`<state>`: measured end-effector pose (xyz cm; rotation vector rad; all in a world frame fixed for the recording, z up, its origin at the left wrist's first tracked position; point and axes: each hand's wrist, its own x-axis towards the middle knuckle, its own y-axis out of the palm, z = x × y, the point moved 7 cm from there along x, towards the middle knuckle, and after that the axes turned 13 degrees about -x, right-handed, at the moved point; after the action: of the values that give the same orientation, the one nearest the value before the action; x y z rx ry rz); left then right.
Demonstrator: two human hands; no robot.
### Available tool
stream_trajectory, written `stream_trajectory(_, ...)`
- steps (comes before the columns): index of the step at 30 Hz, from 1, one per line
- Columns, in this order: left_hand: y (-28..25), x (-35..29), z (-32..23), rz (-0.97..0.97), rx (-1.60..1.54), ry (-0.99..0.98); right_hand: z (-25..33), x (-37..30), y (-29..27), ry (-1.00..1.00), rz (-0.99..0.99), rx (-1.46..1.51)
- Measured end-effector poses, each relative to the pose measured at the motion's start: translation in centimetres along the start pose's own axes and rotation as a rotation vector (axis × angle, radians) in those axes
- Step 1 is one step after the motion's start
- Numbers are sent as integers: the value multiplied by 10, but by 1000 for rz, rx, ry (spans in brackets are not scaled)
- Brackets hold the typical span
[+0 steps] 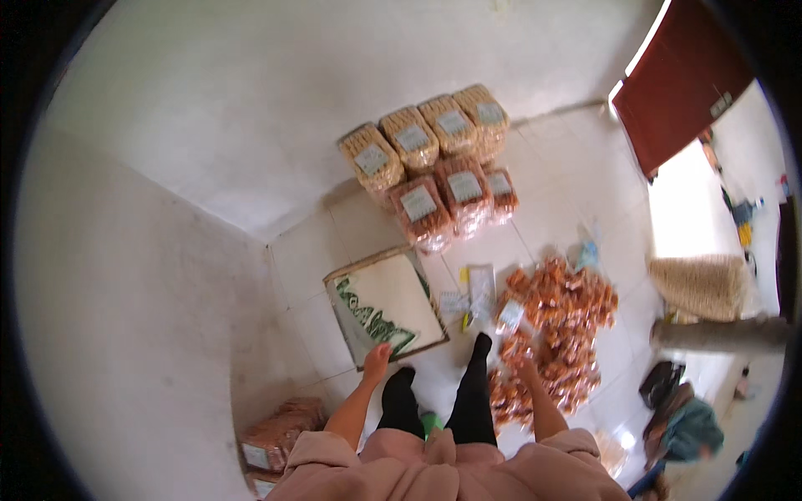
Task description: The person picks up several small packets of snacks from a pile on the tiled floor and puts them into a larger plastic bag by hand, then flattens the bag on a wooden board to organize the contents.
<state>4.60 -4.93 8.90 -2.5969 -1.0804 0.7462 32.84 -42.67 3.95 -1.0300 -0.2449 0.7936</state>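
I look straight down at my own black-clad legs and pink sleeves. My left hand [377,357] reaches down to the near edge of a flat cardboard sheet with green print [386,302] that lies on the white tiled floor; its fingers are stretched out and hold nothing. My right hand [524,361] hangs over a loose heap of small orange snack packets [561,321] on the floor. It is blurred, so its grip is unclear. A few clear sleeves and paper labels [479,292] lie between the sheet and the heap.
Several large clear bags of snacks [434,163] are stacked against the far wall. More packed bags [280,434] sit at my lower left by the wall. A dark red door [681,75] and a straw mat [700,284] are on the right, with dark bags [677,409].
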Motion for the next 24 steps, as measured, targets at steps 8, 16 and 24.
stream_trajectory(8,-4,-23,18,265,-147,-74,120,-64,-19,178,67,26)
stream_trajectory(16,69,13,79,405,-64,-44,40,-73,83,371,-31,262)
stream_trajectory(24,277,183,54,524,-240,469,-76,120,195,220,-314,75)
